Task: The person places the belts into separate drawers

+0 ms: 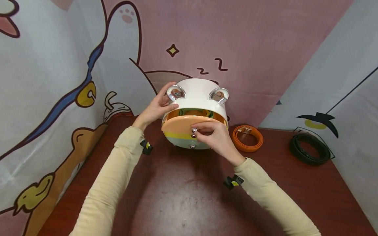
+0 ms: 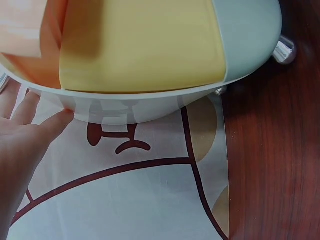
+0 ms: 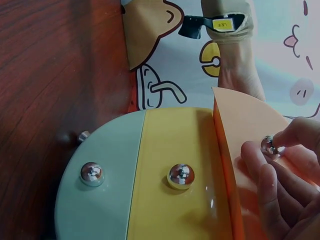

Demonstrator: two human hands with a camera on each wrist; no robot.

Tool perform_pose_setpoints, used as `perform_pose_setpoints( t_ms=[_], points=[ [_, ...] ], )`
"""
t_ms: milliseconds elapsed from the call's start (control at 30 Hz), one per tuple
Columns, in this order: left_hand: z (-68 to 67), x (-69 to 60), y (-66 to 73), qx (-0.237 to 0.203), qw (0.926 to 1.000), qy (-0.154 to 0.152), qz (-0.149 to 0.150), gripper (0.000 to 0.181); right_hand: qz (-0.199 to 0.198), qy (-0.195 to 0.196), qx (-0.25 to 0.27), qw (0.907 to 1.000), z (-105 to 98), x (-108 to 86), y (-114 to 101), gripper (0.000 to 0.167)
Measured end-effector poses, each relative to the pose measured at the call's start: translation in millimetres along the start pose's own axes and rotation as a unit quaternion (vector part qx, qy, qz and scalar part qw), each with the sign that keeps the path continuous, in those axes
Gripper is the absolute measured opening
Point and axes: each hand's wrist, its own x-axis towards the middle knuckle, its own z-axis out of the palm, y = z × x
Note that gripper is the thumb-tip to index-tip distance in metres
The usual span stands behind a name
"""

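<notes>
A small white drawer cabinet point(image 1: 196, 90) with round chrome ears stands against the wall. Its peach top drawer point(image 1: 180, 126) is pulled partly out, and a green-and-yellow coiled strap point(image 1: 195, 112) shows inside. Below are a yellow drawer point(image 3: 170, 140) and a pale green drawer point(image 3: 102, 155), both closed, with round chrome knobs. My right hand point(image 1: 215, 136) pinches the top drawer's chrome knob point(image 3: 270, 146) between thumb and fingers. My left hand point(image 1: 157, 106) rests against the cabinet's left side beside the left ear point(image 1: 176, 93), its fingers fairly straight; some fingertips are hidden behind the ear.
To the cabinet's right on the dark red-brown table point(image 1: 177, 196) lies a coiled orange belt point(image 1: 248, 138). Farther right lies a coiled black belt point(image 1: 309, 149). A cartoon-printed cloth point(image 1: 251, 39) covers the walls behind and to the sides.
</notes>
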Motion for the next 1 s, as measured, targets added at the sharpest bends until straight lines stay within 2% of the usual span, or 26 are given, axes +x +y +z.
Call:
perform_pose_setpoints(
  t_ms=[133, 300, 533, 767, 1000],
  points=[
    [-0.1, 0.3, -1.7, -0.008, 0.9999, -0.003, 0.011, 0.077, -0.008, 0.018, 0.003, 0.9998, 0.9, 2.6, 2.4, 0.018],
    [0.0, 0.4, -2.2, -0.009, 0.9998, -0.004, 0.017, 0.076, -0.017, 0.041, -0.023, 0.9987, 2.6, 4.3, 4.9, 0.017],
    [0.1, 1.1, -1.0, -0.013, 0.9998, -0.002, 0.016, 0.077, -0.018, 0.049, -0.020, 0.9984, 2.8, 9.5, 6.1, 0.018],
    [0.0, 1.1, -1.3, -0.011, 0.9998, 0.000, 0.013, 0.077, -0.003, 0.039, -0.005, 0.9992, 2.4, 8.6, -27.2, 0.019],
    [-0.5, 0.9, -2.0, -0.015, 0.9999, 0.003, 0.008, 0.077, -0.005, 0.045, 0.007, 0.9989, 2.7, 14.3, -26.1, 0.020]
  ],
)
